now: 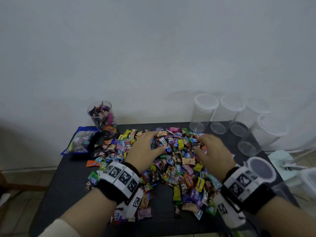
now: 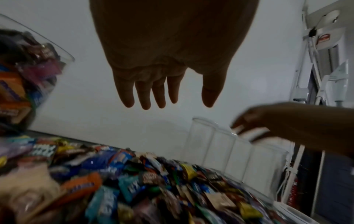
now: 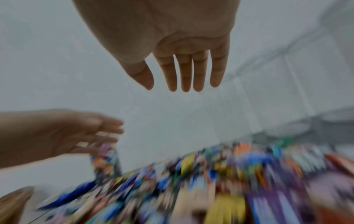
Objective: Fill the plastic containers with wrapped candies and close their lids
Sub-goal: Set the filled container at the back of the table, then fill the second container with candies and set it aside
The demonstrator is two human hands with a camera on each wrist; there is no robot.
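1. Nearest, wrapped candies (image 1: 172,168) lie heaped across the black table (image 1: 68,185).
2. Above the heap, the left hand (image 1: 145,151) and right hand (image 1: 212,151) hover, fingers straight and spread, holding nothing.
3. Farther back, a candy-filled container (image 1: 102,117) stands left; empty containers (image 1: 203,113) stand right by the wall.

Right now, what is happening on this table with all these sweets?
A person is reaching with both hands over a big pile of wrapped candies on a dark table. The left hand and the right hand are open, fingers spread, holding nothing yet. One container at the back left is already full of candies and has no lid on. Several empty clear containers stand along the right side.
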